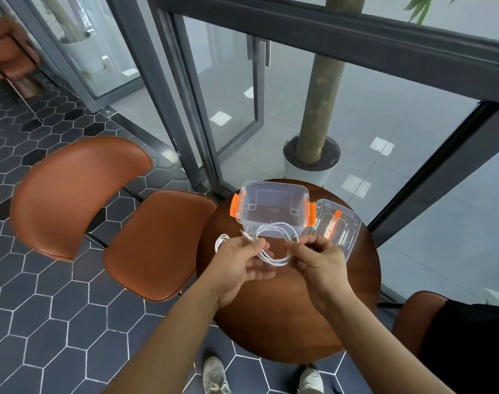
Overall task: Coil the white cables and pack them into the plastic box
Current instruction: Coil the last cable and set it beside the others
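White cable (276, 262) hangs in a loose coil between the person's two hands, held just above the round wooden bench (285, 308). The left hand (239, 260) pinches the strands on the coil's left side between thumb and fingers, and the free end with its plug (242, 232) sticks out to the far left of that grip. The right hand (319, 260) has its fingers curled round the right side of the loops. The step in hand looks like the coiling of this cable, nearly finished, with only the short plug end left loose.

Just beyond the hands stands the clear plastic box (274, 183), open, with its orange latches (234, 207) folded out at both sides. Nothing can be seen inside it. Its lid (339, 228) lies on the bench just to the right of it. A second white cable (220, 242) lies bunched on the bench, left of the left hand.

Next, the coil probably needs the plug end tucked in so the loops hold. It then has to be carried a little farther and lowered into the box without springing open.
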A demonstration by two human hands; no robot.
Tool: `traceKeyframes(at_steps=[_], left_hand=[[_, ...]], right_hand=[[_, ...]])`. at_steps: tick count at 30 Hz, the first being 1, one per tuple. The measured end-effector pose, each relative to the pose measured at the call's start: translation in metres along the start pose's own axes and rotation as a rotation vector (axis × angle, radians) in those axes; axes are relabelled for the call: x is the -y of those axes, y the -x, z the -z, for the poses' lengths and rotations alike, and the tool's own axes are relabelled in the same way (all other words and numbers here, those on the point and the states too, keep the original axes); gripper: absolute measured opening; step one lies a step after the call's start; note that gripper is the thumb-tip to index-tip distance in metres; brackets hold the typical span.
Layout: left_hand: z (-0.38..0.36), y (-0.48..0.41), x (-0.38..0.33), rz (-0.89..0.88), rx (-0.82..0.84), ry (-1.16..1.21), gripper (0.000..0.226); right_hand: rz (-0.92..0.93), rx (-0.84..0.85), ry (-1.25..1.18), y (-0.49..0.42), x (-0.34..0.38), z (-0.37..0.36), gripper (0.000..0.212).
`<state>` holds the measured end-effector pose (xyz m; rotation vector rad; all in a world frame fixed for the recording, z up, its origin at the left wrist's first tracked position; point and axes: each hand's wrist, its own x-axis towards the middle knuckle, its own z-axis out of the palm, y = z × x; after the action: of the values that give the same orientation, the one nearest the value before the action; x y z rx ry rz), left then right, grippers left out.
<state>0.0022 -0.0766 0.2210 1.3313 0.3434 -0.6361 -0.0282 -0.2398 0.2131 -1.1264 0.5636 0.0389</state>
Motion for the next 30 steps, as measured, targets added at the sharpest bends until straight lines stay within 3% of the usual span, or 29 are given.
traceKeyframes(at_steps=[4, 8, 13, 17, 22, 27, 30], left_hand=[[-0.008, 0.002, 0.004, -0.013, -0.011, 0.047, 0.019], [-0.001, -0.001, 0.005, -0.029, -0.08, 0.041, 0.025], [-0.001, 0.003, 0.004, -0.028, -0.069, 0.203, 0.026], [-0.008, 0.003, 0.009, -0.056, -0.083, 0.396, 0.023], [-0.02, 0.007, 0.011, -0.08, -0.046, 0.252, 0.022], [-0.014, 0.011, 0.005, -0.045, 0.008, 0.053, 0.023], [-0.011, 0.014, 0.002, 0.036, 0.014, -0.026, 0.022]], right_hand=[[-0.001, 0.019, 0.024, -0.001, 0.0, 0.002, 0.013], [-0.047, 0.149, -0.03, 0.005, 0.0, 0.01, 0.007], [-0.119, -0.028, -0.178, 0.005, -0.009, 0.014, 0.012], [-0.171, -0.069, -0.319, 0.004, -0.009, 0.017, 0.016], [-0.196, -0.113, -0.238, -0.011, -0.007, 0.018, 0.019], [-0.235, 0.17, -0.027, -0.023, -0.004, 0.015, 0.042], [-0.2, 0.295, 0.027, -0.025, -0.005, 0.016, 0.031]])
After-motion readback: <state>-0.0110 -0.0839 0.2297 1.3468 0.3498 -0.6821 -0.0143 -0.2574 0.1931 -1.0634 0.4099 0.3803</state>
